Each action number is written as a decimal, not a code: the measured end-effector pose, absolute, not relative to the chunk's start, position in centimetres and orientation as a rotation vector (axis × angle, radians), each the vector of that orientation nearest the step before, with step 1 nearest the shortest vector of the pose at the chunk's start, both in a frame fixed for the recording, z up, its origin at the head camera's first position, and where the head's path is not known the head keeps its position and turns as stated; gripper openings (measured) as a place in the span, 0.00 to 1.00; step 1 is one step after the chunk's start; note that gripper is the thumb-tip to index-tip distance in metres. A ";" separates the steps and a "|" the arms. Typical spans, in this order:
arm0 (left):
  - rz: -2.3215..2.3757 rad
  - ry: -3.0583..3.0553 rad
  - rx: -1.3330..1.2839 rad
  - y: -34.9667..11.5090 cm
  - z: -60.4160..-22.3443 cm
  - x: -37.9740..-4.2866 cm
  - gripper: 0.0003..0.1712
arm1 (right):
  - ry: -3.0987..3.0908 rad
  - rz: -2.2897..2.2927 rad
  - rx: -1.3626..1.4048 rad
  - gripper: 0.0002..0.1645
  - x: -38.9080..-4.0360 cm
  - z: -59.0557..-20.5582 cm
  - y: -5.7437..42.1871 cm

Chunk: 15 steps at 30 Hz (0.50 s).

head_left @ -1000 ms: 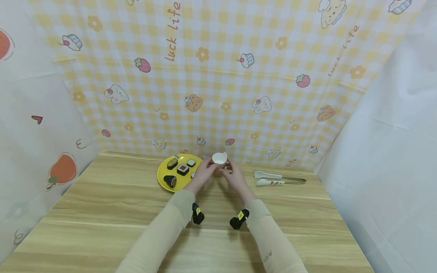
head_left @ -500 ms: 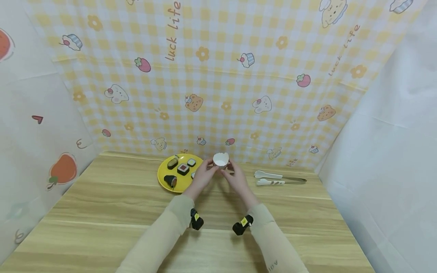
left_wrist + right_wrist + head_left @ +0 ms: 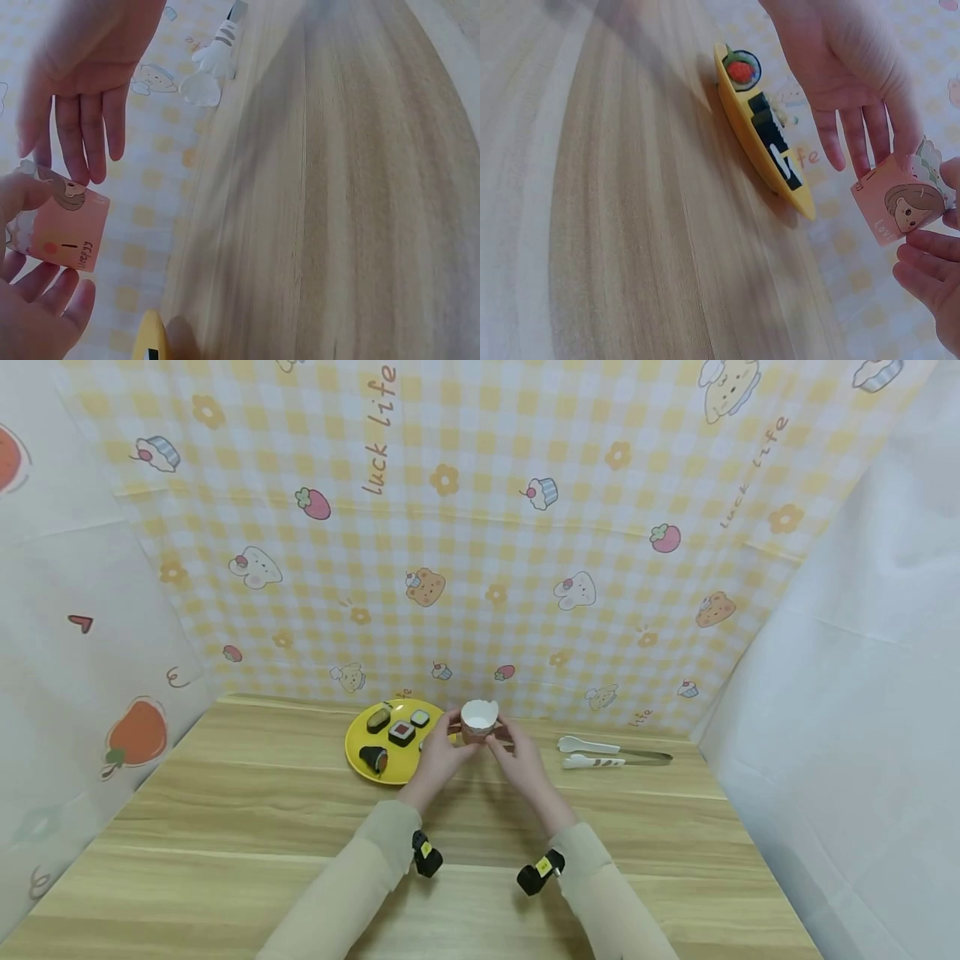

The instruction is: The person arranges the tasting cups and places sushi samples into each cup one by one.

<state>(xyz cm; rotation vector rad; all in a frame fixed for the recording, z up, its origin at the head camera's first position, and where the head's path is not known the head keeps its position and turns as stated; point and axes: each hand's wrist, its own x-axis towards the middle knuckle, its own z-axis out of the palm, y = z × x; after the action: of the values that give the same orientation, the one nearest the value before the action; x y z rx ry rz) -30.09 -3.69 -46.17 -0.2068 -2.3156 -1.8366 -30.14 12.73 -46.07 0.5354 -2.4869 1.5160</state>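
Observation:
Both hands hold a small pink paper cup (image 3: 478,718) over the back of the table, below the middle of the head view. It has a white inside, a wavy rim and a printed cartoon face, seen on its side in the right wrist view. My left hand (image 3: 442,753) grips the cup's left side with thumb and fingers. From the right, my right hand (image 3: 519,758) pinches it, the thumb in front. The left wrist view shows the cup's pink wall (image 3: 75,232) between the two hands. Each hand hides part of the wall.
Left of the hands lies a yellow plate (image 3: 362,710) with several sushi pieces (image 3: 402,732); the left hand overlaps its right edge. To the right rest tongs (image 3: 592,762) with white paw-shaped handles. A checked cloth (image 3: 495,543) hangs behind the wooden table (image 3: 247,827).
The cup, in both hands throughout, shifts slightly right, then left and nearer, showing more of its pink front. Both forearms have drawn back a little and the wrists have spread.

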 end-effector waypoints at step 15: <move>-1.728 -2.275 -0.233 -4.4 -46.6 -28.9 0.40 | -2.487 1.494 0.608 0.28 -27.6 -45.8 12.5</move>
<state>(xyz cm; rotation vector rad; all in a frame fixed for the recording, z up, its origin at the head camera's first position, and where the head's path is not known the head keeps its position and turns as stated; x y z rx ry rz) -28.85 -4.39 -46.65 -0.2331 -2.2753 -1.7284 -27.64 12.54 -45.78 0.6080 -2.4868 1.4937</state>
